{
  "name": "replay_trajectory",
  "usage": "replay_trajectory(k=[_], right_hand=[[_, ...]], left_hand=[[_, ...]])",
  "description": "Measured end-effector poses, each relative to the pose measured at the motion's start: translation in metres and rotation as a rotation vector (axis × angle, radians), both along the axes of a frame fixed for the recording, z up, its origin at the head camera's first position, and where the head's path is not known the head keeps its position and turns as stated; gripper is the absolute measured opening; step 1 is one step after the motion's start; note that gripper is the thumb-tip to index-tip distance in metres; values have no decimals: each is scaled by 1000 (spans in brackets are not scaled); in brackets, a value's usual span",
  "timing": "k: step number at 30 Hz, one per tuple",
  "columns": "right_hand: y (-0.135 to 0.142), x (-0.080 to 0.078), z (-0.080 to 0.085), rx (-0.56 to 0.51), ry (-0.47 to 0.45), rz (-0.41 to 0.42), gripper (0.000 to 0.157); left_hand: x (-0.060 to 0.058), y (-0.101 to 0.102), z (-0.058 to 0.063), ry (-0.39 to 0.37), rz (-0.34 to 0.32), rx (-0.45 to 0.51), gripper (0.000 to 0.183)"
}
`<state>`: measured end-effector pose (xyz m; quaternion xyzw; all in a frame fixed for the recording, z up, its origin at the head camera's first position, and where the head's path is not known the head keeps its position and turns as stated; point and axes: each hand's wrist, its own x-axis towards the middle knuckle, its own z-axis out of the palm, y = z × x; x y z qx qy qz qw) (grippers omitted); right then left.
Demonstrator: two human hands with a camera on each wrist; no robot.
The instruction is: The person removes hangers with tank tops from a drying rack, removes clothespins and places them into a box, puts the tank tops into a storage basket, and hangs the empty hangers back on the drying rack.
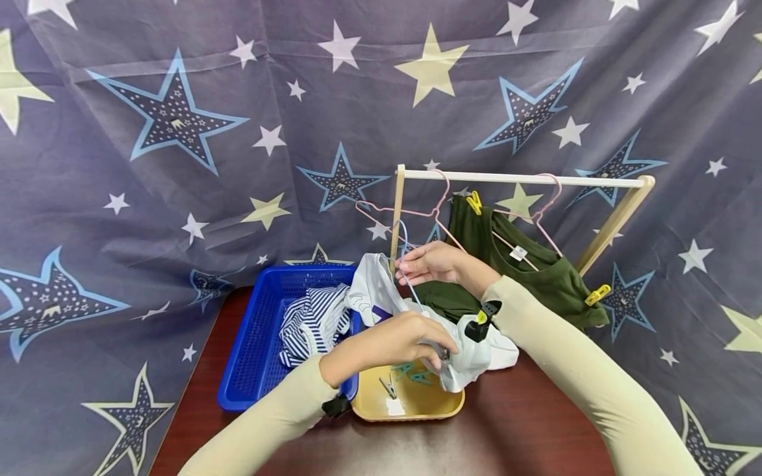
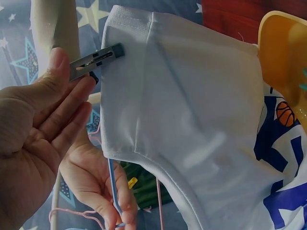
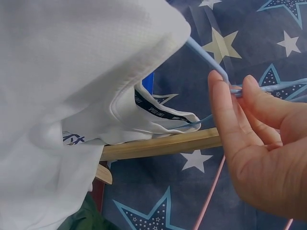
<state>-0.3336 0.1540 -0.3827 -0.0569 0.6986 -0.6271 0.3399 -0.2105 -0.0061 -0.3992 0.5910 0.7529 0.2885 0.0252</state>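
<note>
White shirt (image 2: 187, 91): at 5 o'clock of the head view, over the counter (image 1: 506, 436); its folds hide part of the tray and the rack's left foot.
Blue hanger (image 3: 207, 56): its arms run into the shirt.
Right hand (image 1: 437, 263): at 1 o'clock from the shirt, thumb and fingertips pinching the blue hanger just below its hook.
Left hand (image 1: 417, 336): at 6 o'clock on the shirt, thumb and fingers pinching a grey clip (image 2: 93, 63) whose dark tip overlaps the cloth's edge; I cannot tell whether it bites.
Basket (image 1: 239, 363): blue, at 9 o'clock from the shirt, with striped cloth (image 1: 312, 324) inside; the left sleeve (image 1: 280, 410) crosses its near right corner.
Tray (image 1: 411, 416): yellow, at 6 o'clock, with green clips (image 1: 420, 377), a dark clip (image 1: 389, 387) and a white label (image 1: 395, 406) in it.
Rack (image 1: 506, 177): at 1 o'clock, its white bar bearing two pink hangers (image 1: 439, 210).
Green top (image 1: 536, 284): at 2 o'clock, on the right-hand pink hanger, a yellow clip (image 1: 597, 295) at each shoulder; the right arm blocks its lower part.
Star curtain (image 1: 342, 125): behind everything.
</note>
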Motion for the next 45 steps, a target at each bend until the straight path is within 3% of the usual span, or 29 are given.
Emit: replay_trajectory(k=[5, 10, 20, 29, 32, 39, 45], right_hand=[[-1, 1, 1, 12, 0, -3, 29], [-1, 3, 3, 16, 1, -9, 33], [-3, 1, 3, 22, 3, -2, 33], [-7, 5, 6, 21, -25, -11, 37], [-10, 6, 7, 29, -19, 5, 36], [-13, 5, 7, 62, -7, -15, 11], [-14, 4, 7, 56, -14, -10, 15]], left_hand=[[0, 0, -1, -15, 4, 5, 26], [-3, 0, 0, -5, 12, -4, 26], [-12, -1, -3, -111, -22, 33, 31], [-21, 3, 17, -368, -58, -130, 27], [-23, 6, 21, -409, -71, -160, 27], [-26, 11, 20, -393, -48, -156, 24], [-28, 12, 20, -381, -21, -155, 22]])
